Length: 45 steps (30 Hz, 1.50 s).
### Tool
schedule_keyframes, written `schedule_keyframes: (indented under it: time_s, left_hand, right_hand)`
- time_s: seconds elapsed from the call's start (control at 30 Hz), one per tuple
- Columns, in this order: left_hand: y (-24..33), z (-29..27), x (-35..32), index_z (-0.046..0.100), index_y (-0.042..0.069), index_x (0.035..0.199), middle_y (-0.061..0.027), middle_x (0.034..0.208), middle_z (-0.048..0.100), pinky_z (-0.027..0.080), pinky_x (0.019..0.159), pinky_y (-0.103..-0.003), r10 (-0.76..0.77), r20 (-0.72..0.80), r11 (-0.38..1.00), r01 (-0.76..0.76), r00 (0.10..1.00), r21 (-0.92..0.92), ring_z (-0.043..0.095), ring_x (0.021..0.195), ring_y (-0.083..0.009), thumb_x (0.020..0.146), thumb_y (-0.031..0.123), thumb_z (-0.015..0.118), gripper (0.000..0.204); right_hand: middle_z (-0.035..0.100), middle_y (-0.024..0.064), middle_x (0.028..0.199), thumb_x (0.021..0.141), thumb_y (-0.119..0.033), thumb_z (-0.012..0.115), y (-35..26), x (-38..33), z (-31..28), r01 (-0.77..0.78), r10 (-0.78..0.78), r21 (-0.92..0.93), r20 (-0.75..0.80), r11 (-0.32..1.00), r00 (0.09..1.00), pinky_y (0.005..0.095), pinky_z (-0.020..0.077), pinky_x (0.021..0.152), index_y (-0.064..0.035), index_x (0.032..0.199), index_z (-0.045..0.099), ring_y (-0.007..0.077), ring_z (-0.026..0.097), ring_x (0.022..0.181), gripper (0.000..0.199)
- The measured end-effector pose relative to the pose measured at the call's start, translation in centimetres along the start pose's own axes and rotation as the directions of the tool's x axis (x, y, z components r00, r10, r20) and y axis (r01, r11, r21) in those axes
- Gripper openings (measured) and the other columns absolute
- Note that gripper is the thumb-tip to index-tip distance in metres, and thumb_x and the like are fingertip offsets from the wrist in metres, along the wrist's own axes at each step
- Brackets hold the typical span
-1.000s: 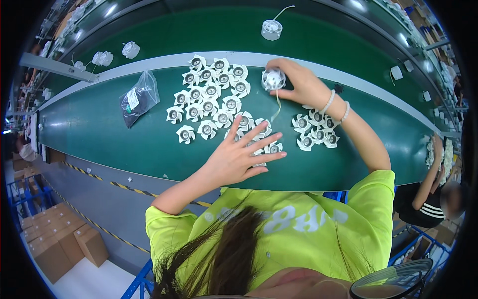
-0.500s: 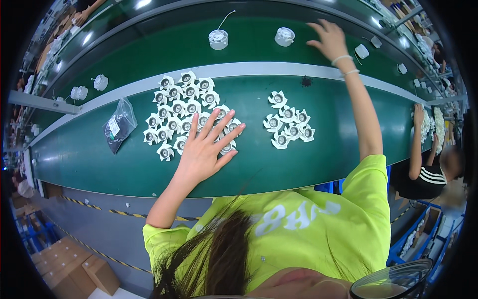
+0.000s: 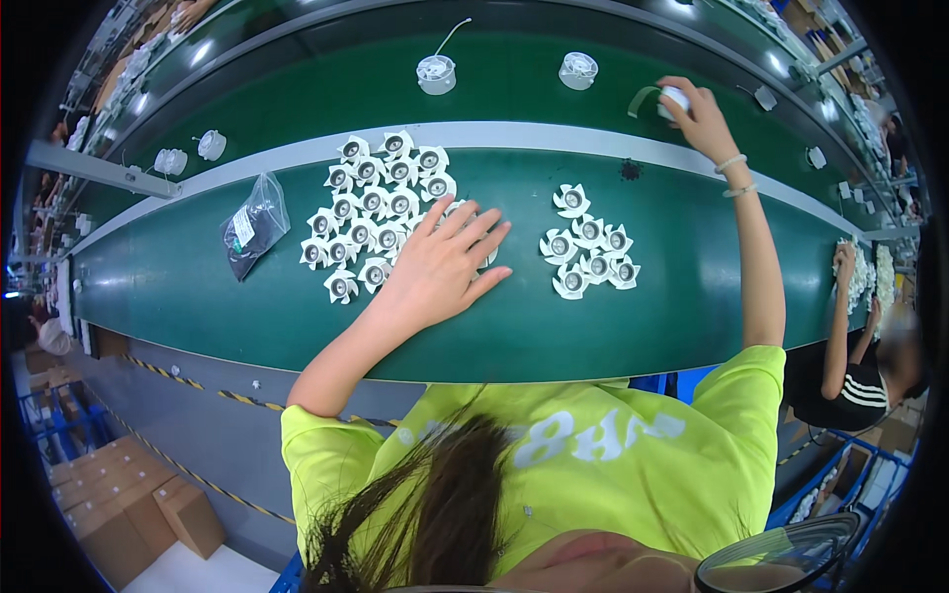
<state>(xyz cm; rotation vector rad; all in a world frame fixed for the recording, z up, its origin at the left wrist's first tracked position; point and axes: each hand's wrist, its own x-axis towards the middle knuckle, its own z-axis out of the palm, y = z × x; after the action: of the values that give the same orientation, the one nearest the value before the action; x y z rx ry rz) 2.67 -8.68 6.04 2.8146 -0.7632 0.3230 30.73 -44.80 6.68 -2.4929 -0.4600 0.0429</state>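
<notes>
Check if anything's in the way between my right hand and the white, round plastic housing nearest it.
Nothing visible stands in the way: your right hand has its fingers on the white, round plastic housing. Its pale, curved cable sticks out to the left, away from your palm.

That green desk [image 3: 682,331] over there, read from its middle, holds a clear bag [image 3: 255,229] of dark contents at nine o'clock, white fan wheels [image 3: 374,202] clustered at ten, a smaller batch [image 3: 589,232] at three, dark specks [image 3: 631,170] at two. Beyond twelve, a green belt [image 3: 514,104] carries round white housings [image 3: 436,76].
</notes>
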Motion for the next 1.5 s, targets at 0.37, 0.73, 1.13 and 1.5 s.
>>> schedule_keyframes:
  time_s: [0.37,0.73,1.13,1.5]
  left_hand:
    - [-1.8,-0.4,-1.0,0.068,0.009,0.112,-0.0042,0.124,0.065,0.04,0.111,-0.042,0.124,-0.003,0.982,-0.124,0.992,-0.142,0.058,0.117,-0.0238,0.091,0.027,0.07,0.028]
    - [-2.1,-1.1,-1.4,0.068,0.007,0.108,-0.0018,0.117,0.067,0.041,0.106,-0.036,-0.058,-0.21,0.998,0.049,0.976,-0.049,0.059,0.111,-0.0209,0.092,0.03,0.069,0.028]
    - [-1.8,-0.7,-1.3,0.065,0.004,0.125,-0.003,0.134,0.063,0.041,0.108,-0.038,-0.066,-0.118,0.995,0.056,0.991,-0.081,0.057,0.121,-0.0226,0.093,0.029,0.067,0.041]
    - [-1.5,-0.1,-1.0,0.061,0.005,0.135,-0.0028,0.142,0.06,0.04,0.11,-0.039,-0.061,-0.044,0.993,0.056,0.997,-0.109,0.055,0.127,-0.0235,0.093,0.03,0.068,0.05]
  right_hand:
    - [0.066,0.0046,0.106,0.086,-0.018,0.082,-14.5,-5.3,7.7,0.245,-0.47,0.595,0.258,0.766,0.844,0.0297,0.0527,0.087,-0.0077,0.109,0.058,0.0171,0.064,0.093,0.035]
    - [0.068,0.0088,0.119,0.077,-0.01,0.086,-15.2,-8.0,9.2,0.286,-0.524,0.533,0.371,0.796,0.767,0.0374,0.0552,0.092,-0.0057,0.129,0.06,0.0224,0.066,0.108,0.058]
    - [0.062,0.0096,0.135,0.08,-0.024,0.082,-8.4,-0.3,6.3,0.534,-0.513,-0.187,0.15,0.825,0.845,0.0384,0.0473,0.104,-0.0121,0.133,0.062,0.0308,0.062,0.117,0.058]
    - [0.048,0.001,0.152,0.069,-0.025,0.089,11.3,5.3,-5.0,-0.421,0.192,-0.813,-0.374,0.403,0.907,0.0587,0.0304,0.116,-0.027,0.141,0.056,0.0292,0.04,0.144,0.079]
